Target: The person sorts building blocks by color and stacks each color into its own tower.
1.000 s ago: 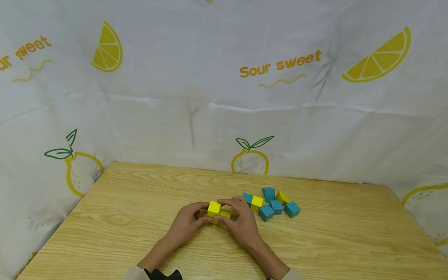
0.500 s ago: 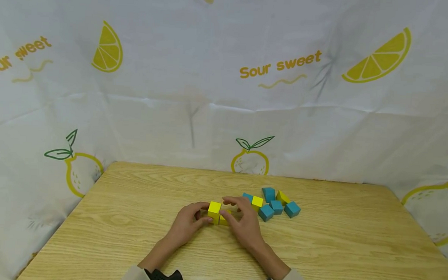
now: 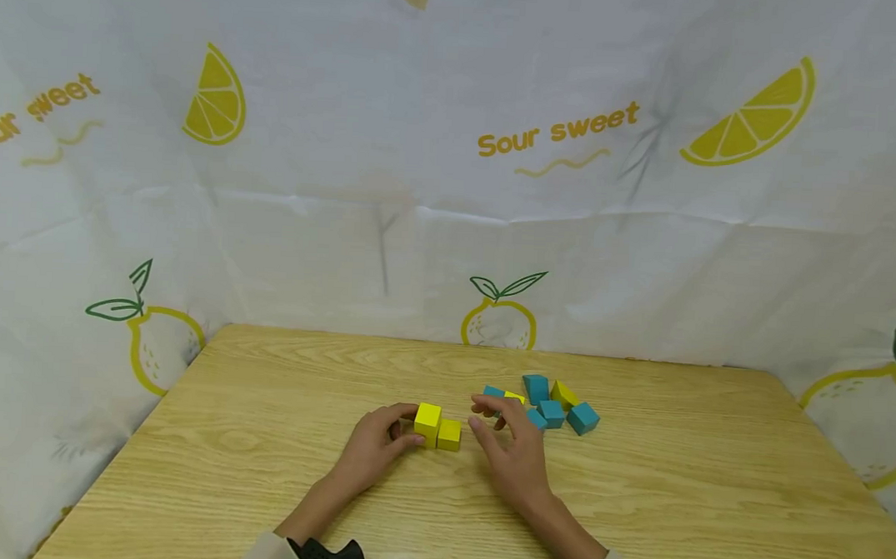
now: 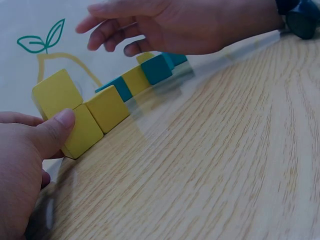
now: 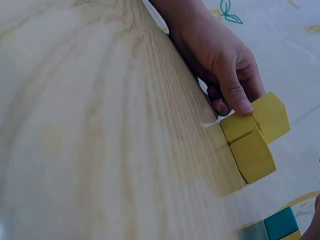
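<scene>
Two yellow cubes stand stacked on the table; the upper cube (image 3: 429, 413) sits squarely above the lower cube (image 4: 84, 132). A third yellow cube (image 3: 449, 435) stands against the right side of the stack. My left hand (image 3: 369, 444) pinches the lower cube from the left, its thumb on the near face. The other fingers are mostly hidden behind the stack. To the right of these cubes, my right hand (image 3: 519, 456) hovers with loosely bent fingers and holds nothing. It partly covers a blue block (image 3: 537, 419) and a yellow cube (image 3: 514, 397).
Several loose blocks lie beyond my right hand, among them a blue cube (image 3: 583, 419), another blue block (image 3: 550, 414), a blue wedge-like block (image 3: 536, 389) and a yellow triangular block (image 3: 564, 395). A lemon-print cloth (image 3: 329, 249) hangs behind the wooden table (image 3: 278, 389).
My right hand has let go of the upper yellow cube and moved right, towards the loose blocks. The left hand has stayed at the stack.
</scene>
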The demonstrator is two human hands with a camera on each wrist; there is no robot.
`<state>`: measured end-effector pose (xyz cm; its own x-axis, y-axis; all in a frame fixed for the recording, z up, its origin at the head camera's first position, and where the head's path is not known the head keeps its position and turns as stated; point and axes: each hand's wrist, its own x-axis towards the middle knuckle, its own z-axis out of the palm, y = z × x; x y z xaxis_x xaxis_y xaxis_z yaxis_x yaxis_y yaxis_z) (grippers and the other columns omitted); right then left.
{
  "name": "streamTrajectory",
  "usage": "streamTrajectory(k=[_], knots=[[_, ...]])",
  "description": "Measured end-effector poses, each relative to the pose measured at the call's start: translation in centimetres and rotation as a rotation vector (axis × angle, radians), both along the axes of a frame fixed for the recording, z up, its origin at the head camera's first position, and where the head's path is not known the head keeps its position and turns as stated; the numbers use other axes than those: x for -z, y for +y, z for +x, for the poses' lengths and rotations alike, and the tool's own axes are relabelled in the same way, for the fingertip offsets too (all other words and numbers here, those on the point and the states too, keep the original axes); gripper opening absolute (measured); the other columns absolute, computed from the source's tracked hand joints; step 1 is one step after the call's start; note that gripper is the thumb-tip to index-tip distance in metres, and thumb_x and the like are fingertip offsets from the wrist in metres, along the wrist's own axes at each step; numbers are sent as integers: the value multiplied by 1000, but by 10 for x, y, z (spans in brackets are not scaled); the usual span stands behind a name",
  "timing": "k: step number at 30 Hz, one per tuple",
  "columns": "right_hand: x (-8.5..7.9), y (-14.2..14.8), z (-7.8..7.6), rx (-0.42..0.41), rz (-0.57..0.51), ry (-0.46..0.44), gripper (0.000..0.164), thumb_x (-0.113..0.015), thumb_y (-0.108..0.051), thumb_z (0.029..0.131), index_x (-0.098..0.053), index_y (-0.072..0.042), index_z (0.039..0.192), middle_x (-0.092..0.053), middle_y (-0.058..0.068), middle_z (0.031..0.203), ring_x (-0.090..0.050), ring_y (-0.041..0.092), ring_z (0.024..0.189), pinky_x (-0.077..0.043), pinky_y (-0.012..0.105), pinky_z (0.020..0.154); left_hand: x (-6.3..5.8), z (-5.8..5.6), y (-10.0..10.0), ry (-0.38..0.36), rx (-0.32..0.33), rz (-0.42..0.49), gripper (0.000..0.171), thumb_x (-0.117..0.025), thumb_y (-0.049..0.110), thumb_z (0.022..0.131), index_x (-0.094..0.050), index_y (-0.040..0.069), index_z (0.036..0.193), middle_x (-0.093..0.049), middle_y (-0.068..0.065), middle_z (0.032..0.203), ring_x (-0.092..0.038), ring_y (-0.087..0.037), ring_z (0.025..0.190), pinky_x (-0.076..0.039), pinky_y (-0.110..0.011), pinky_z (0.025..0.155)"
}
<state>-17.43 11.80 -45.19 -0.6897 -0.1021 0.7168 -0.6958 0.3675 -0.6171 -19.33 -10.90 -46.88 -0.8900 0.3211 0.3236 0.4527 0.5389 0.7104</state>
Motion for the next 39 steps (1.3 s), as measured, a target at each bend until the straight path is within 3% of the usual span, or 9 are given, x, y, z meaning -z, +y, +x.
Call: streamTrajectory(k=[6, 15, 23, 28, 35, 39], knots=[[-30, 8, 21, 38, 2, 41, 32, -66, 17, 79, -63, 5, 109, -63, 16, 92, -53, 27, 82, -42, 34, 66, 0, 0, 0, -13, -4, 1, 43, -73, 24, 84, -64, 6, 122, -50, 9, 74, -41, -7, 61, -39, -24, 56], [2, 43, 11, 107, -8, 55, 35, -68, 14, 80, -64, 0, 111, -64, 9, 94, -54, 14, 82, -43, 28, 66, 4, -1, -2, 18, 2, 4, 44, -72, 26, 84, -63, 5, 122, -50, 9, 75, -41, -7, 62, -39, -24, 56], [8, 69, 10, 159, -7, 77, 35, -67, 13, 81, -65, -3, 113, -65, 8, 91, -54, 9, 84, -40, 24, 66, 3, -1, -2, 6, -5, -5, 44, -72, 26, 84, -63, 5, 122, -48, 9, 73, -41, -7, 61, -38, -24, 55], [4, 79, 15, 216, 7, 39, 38, -68, 17, 78, -66, -1, 111, -61, 4, 88, -51, 8, 81, -39, 25, 65, 2, -1, -1, 11, -1, -5, 44, -72, 26, 85, -64, 5, 122, -49, 10, 74, -41, -7, 61, -39, -24, 56], [-22, 80, 32, 264, 21, 18, 31, -66, 20, 77, -64, 8, 106, -60, 11, 86, -51, 10, 80, -40, 25, 65, 2, 0, -1, 5, 4, -2, 44, -72, 25, 84, -63, 6, 123, -50, 9, 75, -41, -7, 61, -39, -24, 56], [-26, 84, 35, 270, 17, 17, 32, -66, 21, 76, -63, 9, 105, -61, 15, 89, -52, 12, 81, -40, 23, 65, 2, 0, 0, 3, 6, -1, 44, -72, 26, 84, -63, 6, 122, -49, 10, 74, -41, -7, 62, -39, -24, 56]])
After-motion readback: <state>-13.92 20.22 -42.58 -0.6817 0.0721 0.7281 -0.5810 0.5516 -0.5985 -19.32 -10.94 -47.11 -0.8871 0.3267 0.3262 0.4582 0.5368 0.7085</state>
